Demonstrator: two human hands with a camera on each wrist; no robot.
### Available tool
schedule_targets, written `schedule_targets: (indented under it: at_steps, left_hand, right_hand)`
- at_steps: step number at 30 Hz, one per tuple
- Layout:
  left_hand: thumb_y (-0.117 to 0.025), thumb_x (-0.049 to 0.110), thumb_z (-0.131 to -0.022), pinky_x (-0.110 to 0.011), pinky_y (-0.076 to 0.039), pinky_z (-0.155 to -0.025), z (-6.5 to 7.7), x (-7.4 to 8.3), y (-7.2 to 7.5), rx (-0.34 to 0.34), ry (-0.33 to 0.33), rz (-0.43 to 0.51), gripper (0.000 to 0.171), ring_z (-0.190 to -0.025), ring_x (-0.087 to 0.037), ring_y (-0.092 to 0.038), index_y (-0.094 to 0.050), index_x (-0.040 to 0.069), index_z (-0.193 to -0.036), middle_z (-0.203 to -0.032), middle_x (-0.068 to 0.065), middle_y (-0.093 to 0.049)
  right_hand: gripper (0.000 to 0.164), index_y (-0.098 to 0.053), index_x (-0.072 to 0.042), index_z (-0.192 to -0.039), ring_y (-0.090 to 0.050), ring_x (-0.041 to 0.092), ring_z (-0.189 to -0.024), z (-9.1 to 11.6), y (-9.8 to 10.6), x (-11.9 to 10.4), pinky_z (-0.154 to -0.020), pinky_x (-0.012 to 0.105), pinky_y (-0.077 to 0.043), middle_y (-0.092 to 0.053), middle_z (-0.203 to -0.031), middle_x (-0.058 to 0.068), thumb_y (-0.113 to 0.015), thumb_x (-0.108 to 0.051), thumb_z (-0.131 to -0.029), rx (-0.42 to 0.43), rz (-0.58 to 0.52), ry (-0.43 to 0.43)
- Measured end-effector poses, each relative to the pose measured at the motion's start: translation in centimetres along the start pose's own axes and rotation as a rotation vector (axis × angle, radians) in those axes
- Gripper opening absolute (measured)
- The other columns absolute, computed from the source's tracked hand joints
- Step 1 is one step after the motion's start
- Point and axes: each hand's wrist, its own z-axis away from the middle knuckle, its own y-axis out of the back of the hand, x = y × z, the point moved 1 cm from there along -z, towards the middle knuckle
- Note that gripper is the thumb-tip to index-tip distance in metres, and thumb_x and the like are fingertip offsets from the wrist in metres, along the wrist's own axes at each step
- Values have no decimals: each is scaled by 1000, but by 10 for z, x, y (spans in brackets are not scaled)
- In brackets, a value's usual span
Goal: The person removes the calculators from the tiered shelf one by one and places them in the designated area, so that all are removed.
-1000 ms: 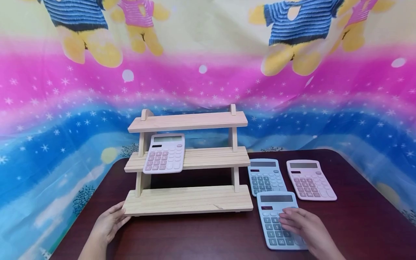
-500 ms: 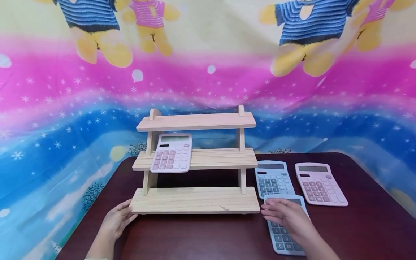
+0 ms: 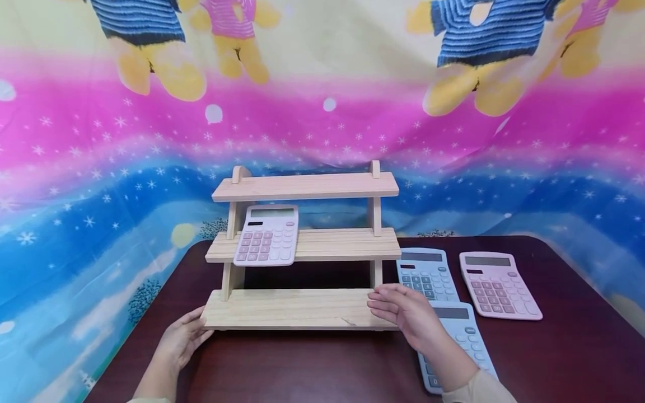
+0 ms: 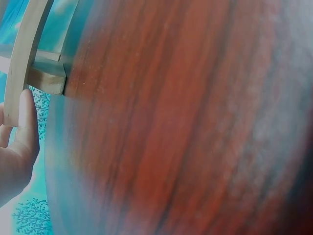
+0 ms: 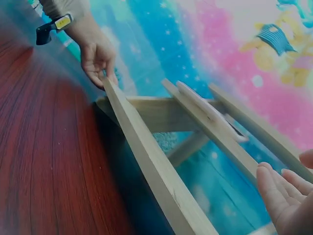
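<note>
A three-tier wooden display shelf stands on the dark red table. My left hand grips the left end of its bottom board; in the left wrist view the thumb lies along the board's edge. A white calculator with pink keys leans on the left part of the middle tier. My right hand overlaps the right end of the bottom board, fingers fairly straight and holding nothing. In the right wrist view its thumb is apart from the fingers, near the boards.
Right of the shelf lie a blue calculator, a second blue calculator partly hidden by my right forearm, and a pink calculator. A printed cloth hangs behind the table.
My right hand has moved left and up, from over the nearer blue calculator to the bottom board's right end. The left hand keeps its hold; the head view has shifted a little.
</note>
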Motion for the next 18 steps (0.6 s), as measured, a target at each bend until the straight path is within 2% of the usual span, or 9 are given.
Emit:
schedule_targets:
  at_steps: [6,11,14,18]
  left_hand:
    - [-45,2,-88,-26,-47,-77,0,0,-1,-9,-6,18,56,-78,-5,-55,-15,-6,-135,-109,-13,-48]
    - [-44,2,-88,-26,-47,-77,-2,1,-2,-10,-2,34,56,-78,-5,-55,-15,-5,-135,-108,-12,-48]
    - [-42,1,-88,-26,-47,-77,-1,0,-2,-9,7,26,55,-79,-5,-54,-15,-4,-136,-119,-20,-39]
    - [-42,2,-89,-27,-46,-78,-1,-2,-1,-8,22,24,56,-80,-5,-53,-13,-4,-136,-132,-29,-19]
  right_hand:
    - [8,-57,-2,-87,-59,23,-84,-12,-11,1,-80,37,-46,-61,-90,14,-51,-7,-86,-9,-80,-4]
    - [9,-55,1,-89,-58,25,-87,-21,-15,2,-81,37,-45,-60,-90,16,-47,-4,-87,-8,-136,6]
    - [11,-52,4,-94,-57,26,-89,-25,-18,3,-81,37,-45,-60,-90,15,-47,-3,-87,15,-159,11]
    - [10,-53,3,-92,-58,26,-87,-31,-23,4,-80,37,-46,-60,-87,13,-47,-3,-87,59,-197,15]
